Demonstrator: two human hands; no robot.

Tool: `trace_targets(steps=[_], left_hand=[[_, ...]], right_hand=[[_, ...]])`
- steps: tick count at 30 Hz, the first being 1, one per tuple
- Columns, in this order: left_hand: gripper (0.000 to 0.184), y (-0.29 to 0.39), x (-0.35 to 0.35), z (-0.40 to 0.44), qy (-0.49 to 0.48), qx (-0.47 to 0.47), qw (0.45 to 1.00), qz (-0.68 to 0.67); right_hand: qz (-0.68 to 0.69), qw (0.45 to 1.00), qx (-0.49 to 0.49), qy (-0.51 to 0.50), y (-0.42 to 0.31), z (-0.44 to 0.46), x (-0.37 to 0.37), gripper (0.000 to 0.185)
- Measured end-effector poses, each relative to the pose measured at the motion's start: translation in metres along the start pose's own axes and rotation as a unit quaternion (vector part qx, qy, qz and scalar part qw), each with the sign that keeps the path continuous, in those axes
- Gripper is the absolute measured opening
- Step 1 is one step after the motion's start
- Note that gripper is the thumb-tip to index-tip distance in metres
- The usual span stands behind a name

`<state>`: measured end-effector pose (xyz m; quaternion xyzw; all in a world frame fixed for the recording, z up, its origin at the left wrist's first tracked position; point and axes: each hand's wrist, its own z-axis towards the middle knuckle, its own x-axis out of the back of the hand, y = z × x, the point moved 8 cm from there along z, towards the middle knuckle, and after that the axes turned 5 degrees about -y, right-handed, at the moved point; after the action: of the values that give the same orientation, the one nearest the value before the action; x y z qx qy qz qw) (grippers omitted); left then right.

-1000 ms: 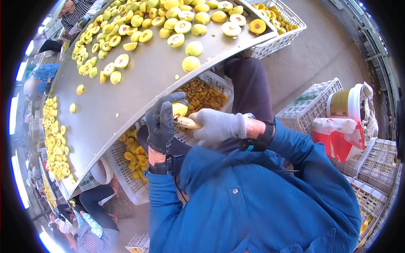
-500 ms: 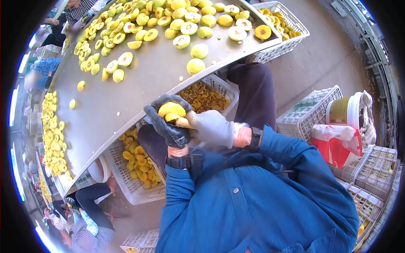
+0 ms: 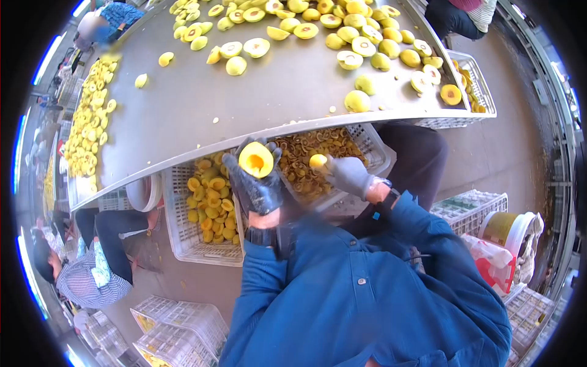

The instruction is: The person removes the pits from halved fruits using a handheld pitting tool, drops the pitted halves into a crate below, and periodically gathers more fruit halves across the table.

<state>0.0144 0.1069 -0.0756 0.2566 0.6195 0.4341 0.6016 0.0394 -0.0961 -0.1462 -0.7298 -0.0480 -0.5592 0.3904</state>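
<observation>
My left hand (image 3: 260, 183), in a dark, wet-looking glove, holds a yellow peach half (image 3: 255, 160) with its cut face up and a hollow in the middle. My right hand (image 3: 350, 174), in a grey glove, is closed to the right of it, apart from the peach half. At its fingertips is a small rounded yellow piece of fruit (image 3: 318, 161); I cannot tell whether a tool lies behind it. Below both hands stands a crate of brown-orange scraps (image 3: 306, 191). Left of it is a crate (image 3: 177, 235) of hollowed yellow halves.
A metal table (image 3: 183, 98) runs across the front, its raised edge just beyond my hands. Cut peaches (image 3: 361, 46) lie on it, with more halves (image 3: 92, 122) heaped at left. Crates (image 3: 474, 202) and a bucket (image 3: 507, 229) stand at right. A person (image 3: 92, 275) sits at left.
My hands were together over the peach half; now my right hand has drawn away to the right with the yellow piece. The peach half's hollow now faces up. The view has turned.
</observation>
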Motion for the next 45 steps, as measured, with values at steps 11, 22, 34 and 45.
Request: trace_targets(steps=[11, 22, 34, 45], left_hand=[[0.032, 0.103, 0.154, 0.007, 0.188, -0.093, 0.748, 0.630], [0.054, -0.066, 0.004, 0.362, -0.099, -0.023, 0.652, 0.751], [0.069, -0.004, -0.104, 0.141, -0.297, 0.045, 0.812, 0.501], [0.051, 0.035, -0.103, 0.026, -0.022, -0.017, 0.981, 0.194]], right_hand=[[0.046, 0.975, -0.111, -0.187, 0.039, -0.037, -0.046, 0.034], [0.138, 0.969, -0.170, -0.115, 0.035, -0.059, 0.004, 0.034], [0.415, 0.860, -0.105, 0.277, 0.013, 0.023, 0.144, 0.039], [0.169, 0.953, -0.008, 0.250, -0.078, -0.009, 0.135, 0.033]])
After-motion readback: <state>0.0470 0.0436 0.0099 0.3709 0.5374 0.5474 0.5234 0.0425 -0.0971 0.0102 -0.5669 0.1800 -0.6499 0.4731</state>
